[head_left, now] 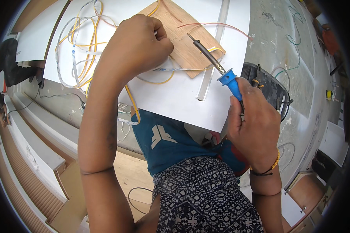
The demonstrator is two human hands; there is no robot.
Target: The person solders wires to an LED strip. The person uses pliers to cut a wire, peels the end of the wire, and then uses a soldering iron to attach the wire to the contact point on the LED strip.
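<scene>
Head view
Right hand: grip clamped around the blue handle of a soldering iron, fingers wrapped tight, beaded band on the wrist.
Soldering iron: slanted up-left from the fist, dark metal shaft lying across a plywood piece, tip resting near the board's middle.
Left hand: curled into a loose fist, pressed down at the plywood's left edge; fingertips hidden beneath the knuckles, so hard to tell whether anything is pinched.
LED strip: thin pale band running from under the left hand along the board's lower edge; its end blurred.
Yellow wires: tangled loops left of the fist, partly covered by the forearm.
White sheet: lies under the board, upper edge cut off.
Counter: grey, stained, bent by the lens.
</scene>
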